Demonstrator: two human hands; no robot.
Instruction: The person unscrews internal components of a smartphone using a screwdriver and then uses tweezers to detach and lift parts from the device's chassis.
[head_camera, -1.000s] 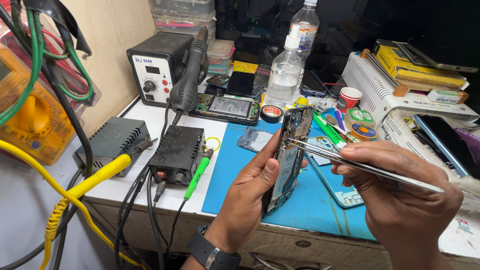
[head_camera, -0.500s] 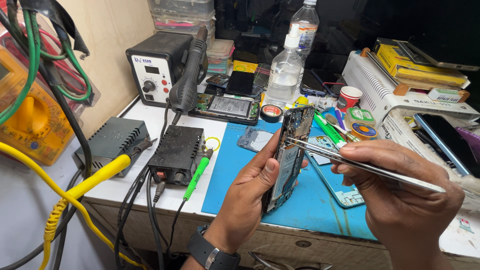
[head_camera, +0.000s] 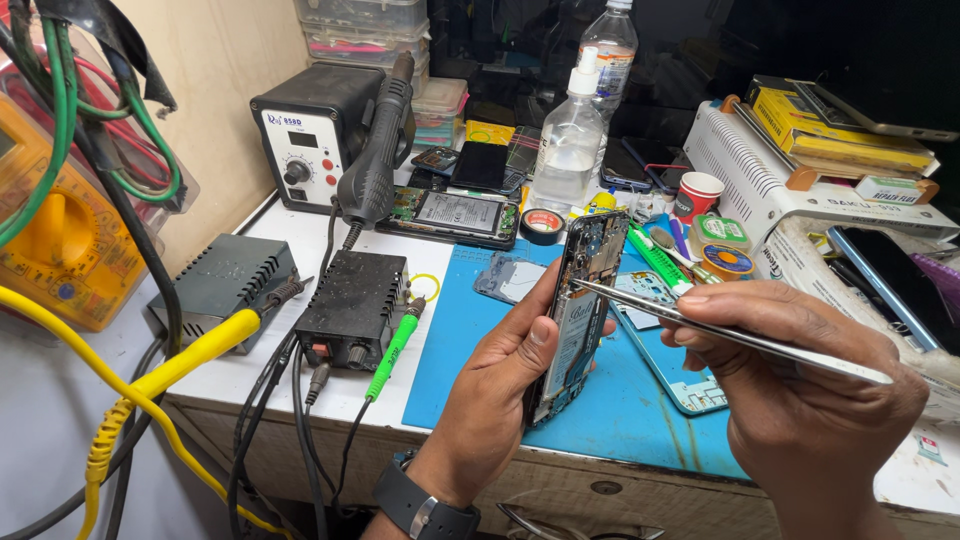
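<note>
1. Blue work mat (head_camera: 620, 410) is lying under both hands, and the opened smartphone (head_camera: 578, 315) is standing nearly upright above it, back cover off, with its battery and circuit board facing right.
2. The left hand (head_camera: 500, 395) is wrapping around the phone from the left, thumb pressing on the battery face and fingers curling behind the frame, so it is gripping the phone firmly.
3. The right hand (head_camera: 810, 400) is pinching a pair of metal tweezers (head_camera: 720, 332) between thumb and fingers; the tips are lying close together and touching the phone's upper part, near the board. Whether they are nipping any part is too small to tell.
4. A blue phone back cover (head_camera: 680, 350) is lying on the mat just behind the tweezers, and a green-handled soldering iron (head_camera: 392, 345) is resting left of the mat.
5. Compared with half a second ago, both hands, the phone and the tweezers are staying almost exactly in place.
</note>
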